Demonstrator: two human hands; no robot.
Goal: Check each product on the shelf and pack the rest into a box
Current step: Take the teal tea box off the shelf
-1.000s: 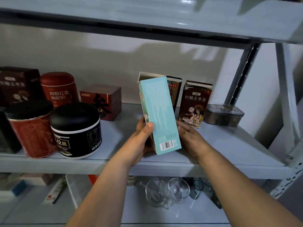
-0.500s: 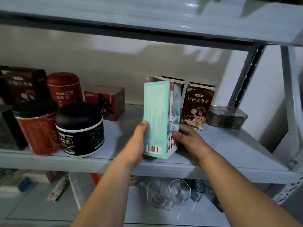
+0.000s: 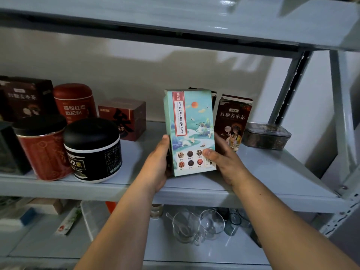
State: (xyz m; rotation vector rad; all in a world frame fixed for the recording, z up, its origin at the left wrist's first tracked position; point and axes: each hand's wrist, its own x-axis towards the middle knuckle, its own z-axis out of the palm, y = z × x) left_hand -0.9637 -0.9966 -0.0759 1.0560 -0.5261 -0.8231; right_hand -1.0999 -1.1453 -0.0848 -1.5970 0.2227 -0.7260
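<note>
The left hand (image 3: 158, 165) grips the teal tea box (image 3: 191, 121) along its 9 o'clock edge. The right hand (image 3: 224, 162) clasps the 4 o'clock corner, thumb on the front. The box is upright, perhaps resting on the grey shelf (image 3: 272, 172). A black jar (image 3: 93, 151) stands at 9 o'clock, with a pale wall (image 3: 136, 65) behind.

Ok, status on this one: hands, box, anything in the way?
Left hand and right hand both grip the teal box. Box upright, front toward camera, over the shelf. Nothing in its way.

Dim, bluish light; glare on the upper shelf (image 3: 224, 26); soft, bowed edges.
</note>
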